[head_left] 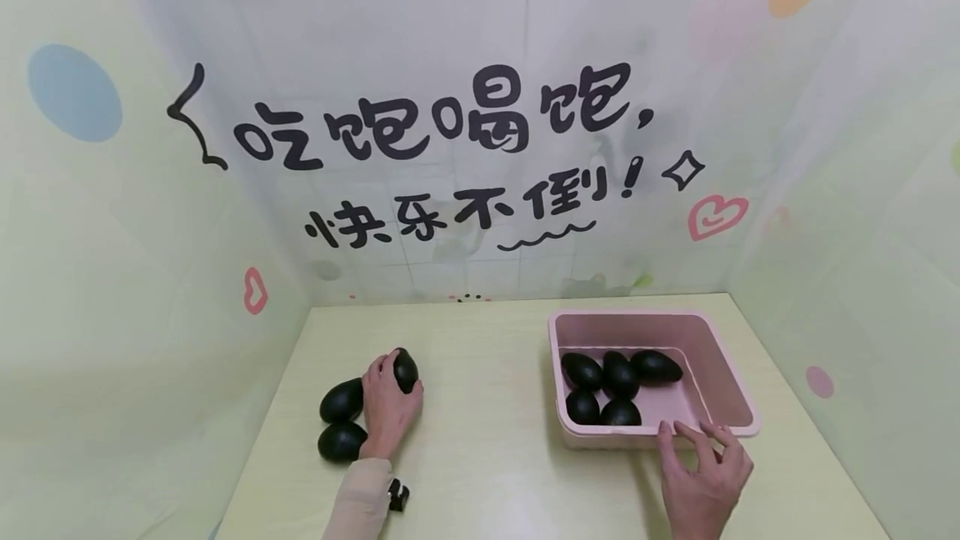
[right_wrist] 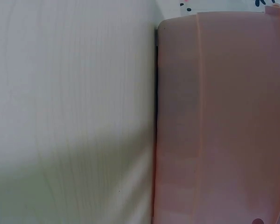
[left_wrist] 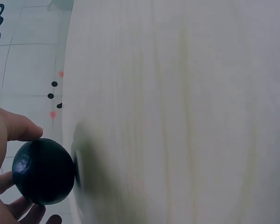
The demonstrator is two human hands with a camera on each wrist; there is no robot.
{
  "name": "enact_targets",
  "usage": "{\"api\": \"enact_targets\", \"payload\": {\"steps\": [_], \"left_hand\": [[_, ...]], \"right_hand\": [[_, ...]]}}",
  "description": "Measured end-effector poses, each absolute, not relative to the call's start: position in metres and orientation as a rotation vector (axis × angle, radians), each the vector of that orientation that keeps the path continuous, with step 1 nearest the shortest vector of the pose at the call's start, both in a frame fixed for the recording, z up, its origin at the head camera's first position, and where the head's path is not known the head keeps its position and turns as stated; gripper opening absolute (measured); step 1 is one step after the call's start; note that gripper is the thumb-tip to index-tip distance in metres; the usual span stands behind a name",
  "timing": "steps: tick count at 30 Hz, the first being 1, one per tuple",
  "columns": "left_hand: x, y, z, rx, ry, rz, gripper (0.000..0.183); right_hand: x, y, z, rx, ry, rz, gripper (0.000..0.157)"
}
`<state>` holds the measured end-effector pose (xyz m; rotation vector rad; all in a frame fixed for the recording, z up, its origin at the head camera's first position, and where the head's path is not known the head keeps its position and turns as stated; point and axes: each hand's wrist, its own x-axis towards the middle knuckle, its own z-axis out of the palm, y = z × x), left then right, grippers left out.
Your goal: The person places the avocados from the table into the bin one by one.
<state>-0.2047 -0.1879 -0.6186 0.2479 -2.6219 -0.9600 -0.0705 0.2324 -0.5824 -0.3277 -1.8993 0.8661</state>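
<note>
In the head view my left hand (head_left: 390, 411) grips an avocado (head_left: 406, 371) between thumb and fingers at the left of the table. The same dark, rounded avocado (left_wrist: 44, 171) shows in the left wrist view, with the thumb on one side and fingers round the other. Two more avocados lie beside this hand, one farther back (head_left: 342, 401) and one nearer (head_left: 342, 442). My right hand (head_left: 705, 477) holds the front rim of a pink plastic bin (head_left: 720, 432), fingers bent and tips at the edge. Several avocados (head_left: 621, 375) lie inside it, mostly toward its left side.
The pale wooden table (head_left: 487, 407) runs between the avocados and the bin. A printed curtain (head_left: 450, 23) with lettering surrounds it at the back and both sides. A small black object (head_left: 399, 496) shows beside the left sleeve. The bin's outer wall (right_wrist: 238, 116) fills much of the right wrist view.
</note>
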Motion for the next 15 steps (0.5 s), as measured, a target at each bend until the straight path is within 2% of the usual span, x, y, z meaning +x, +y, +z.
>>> {"api": "enact_targets", "payload": {"steps": [15], "left_hand": [[-0.2074,-0.1928,-0.6226,0.301,-2.656,-1.023,0.070]], "right_hand": [[-0.0718,0.2331,-0.5852,-0.311,-1.876,0.859,0.019]]}}
